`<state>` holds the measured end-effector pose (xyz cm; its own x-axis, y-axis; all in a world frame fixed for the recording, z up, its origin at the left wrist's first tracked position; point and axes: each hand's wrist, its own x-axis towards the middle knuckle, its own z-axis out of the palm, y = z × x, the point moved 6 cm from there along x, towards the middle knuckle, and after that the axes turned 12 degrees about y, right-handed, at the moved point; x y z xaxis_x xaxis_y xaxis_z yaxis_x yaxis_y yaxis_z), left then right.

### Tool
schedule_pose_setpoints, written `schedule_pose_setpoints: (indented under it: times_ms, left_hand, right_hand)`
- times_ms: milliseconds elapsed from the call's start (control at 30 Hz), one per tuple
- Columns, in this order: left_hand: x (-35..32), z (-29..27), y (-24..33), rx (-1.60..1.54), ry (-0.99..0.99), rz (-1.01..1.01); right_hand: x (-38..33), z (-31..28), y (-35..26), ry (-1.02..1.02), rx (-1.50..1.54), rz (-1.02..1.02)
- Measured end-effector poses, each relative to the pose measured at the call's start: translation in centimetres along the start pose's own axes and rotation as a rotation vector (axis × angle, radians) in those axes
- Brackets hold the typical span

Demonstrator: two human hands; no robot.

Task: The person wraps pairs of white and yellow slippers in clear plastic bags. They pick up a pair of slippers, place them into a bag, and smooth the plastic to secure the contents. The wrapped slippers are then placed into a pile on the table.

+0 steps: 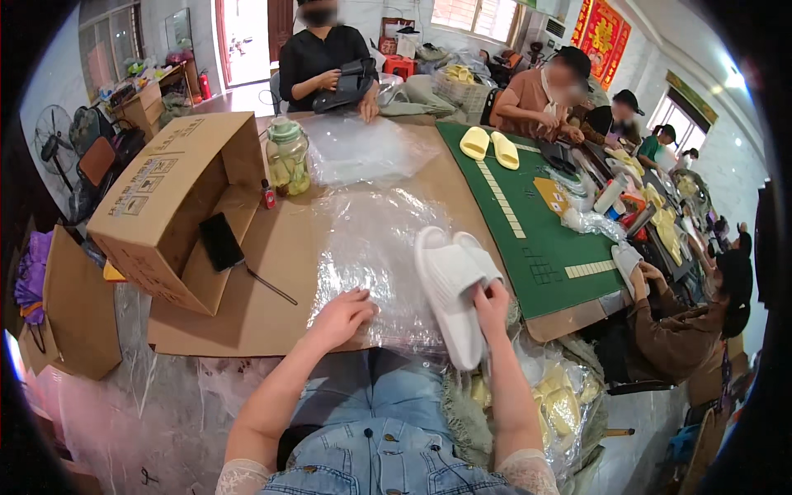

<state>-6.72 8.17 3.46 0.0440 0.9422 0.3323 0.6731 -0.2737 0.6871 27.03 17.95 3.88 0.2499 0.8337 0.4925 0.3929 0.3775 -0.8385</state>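
Observation:
My right hand (493, 308) is closed on a pair of white slippers (446, 285), gripping them at the strap side. The slippers are held on end, one partly behind the other, over the right part of a pile of clear plastic bags (363, 247). My left hand (343, 317) rests on the near edge of that pile, its fingers stretched out over the shiny film. Beneath the bags lies a sheet of brown cardboard (239, 330) that covers the table.
Left stand an open carton (173, 198), a black phone (221, 242), a small red bottle (268, 195) and a glass jar (287, 157). Right, a green mat (495, 214) bears yellow slippers (488, 147). Bagged yellow slippers (561, 404) lie below. Several people sit around; one stands opposite.

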Motion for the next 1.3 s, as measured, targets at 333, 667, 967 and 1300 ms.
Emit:
schedule_pose_setpoints:
  times_ms: [333,667,967,1300]
  left_hand:
    - [1.4,-0.3,-0.8,-0.1,0.008,-0.317]
    - [1.4,0.4,-1.4,-0.153,-0.024,-0.319]
    - [0.8,-1.1,0.6,-0.254,-0.184,-0.389]
    - [0.3,-1.1,7.6,-0.079,-0.106,0.216]
  right_hand:
    - [-10.0,-5.8,-11.6,-0.631,-0.109,-0.211]
    - [-11.7,0.1,-13.8,-0.782,-0.185,-0.266]
    - [-8.4,-0.1,-10.9,-0.476,-0.306,-0.184]
    - [-10.8,2.5,-11.3,-0.499,-0.417,-0.232]
